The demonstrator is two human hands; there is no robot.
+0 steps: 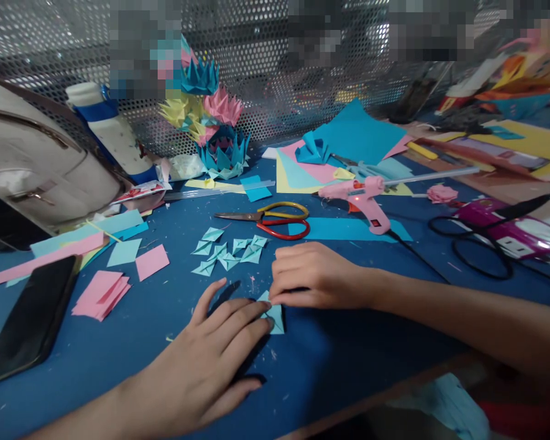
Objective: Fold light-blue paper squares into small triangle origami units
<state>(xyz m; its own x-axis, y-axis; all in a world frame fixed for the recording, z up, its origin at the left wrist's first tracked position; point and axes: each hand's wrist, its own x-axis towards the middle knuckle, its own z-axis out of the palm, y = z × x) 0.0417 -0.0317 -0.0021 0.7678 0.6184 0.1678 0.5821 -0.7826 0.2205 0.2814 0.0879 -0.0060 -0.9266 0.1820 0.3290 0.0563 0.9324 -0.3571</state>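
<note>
A small light-blue paper square (276, 319), partly folded, lies on the blue table under my fingertips. My left hand (231, 333) is open and flat, its fingers apart, with the middle fingertips pressing on the paper. Curled from the right, my right hand (314, 275) pinches the paper's upper edge; its fingertips are partly hidden. Just beyond are several folded light-blue paper pieces (228, 256). Behind them rest scissors (275, 219) with one yellow and one red handle loop.
A pink glue gun (364, 198) with its cord stands at right, near a purple power strip (516, 229). Pink paper squares (103, 294) and a phone (32, 315) lie left. Behind are a bottle (112, 134), a white bag (41, 146), folded paper flowers (223, 150) and coloured sheets (357, 137).
</note>
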